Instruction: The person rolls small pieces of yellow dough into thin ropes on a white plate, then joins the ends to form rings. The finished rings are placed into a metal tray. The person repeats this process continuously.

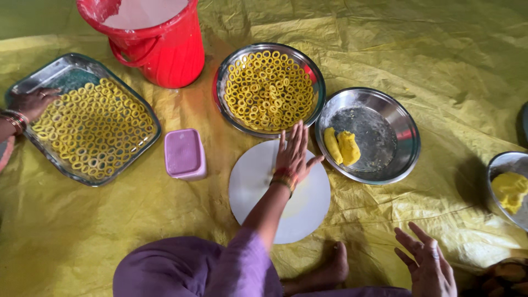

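— What is the person wearing?

— Purple cloth. A loose purple sleeve point(247, 258) covers the upper part of the left arm and stops short of the forearm, which is bare. The same purple fabric drapes over the knee point(165, 269) at the bottom edge.

— Any jewellery?

— Yes, a stack of red and gold bangles point(285, 179) sits on the wrist of the left hand point(292, 153). The right hand point(428, 263) is bare, with no ring or bangle that can be seen.

— Shoes?

— None. A bare foot point(324, 273) shows beside the purple cloth.
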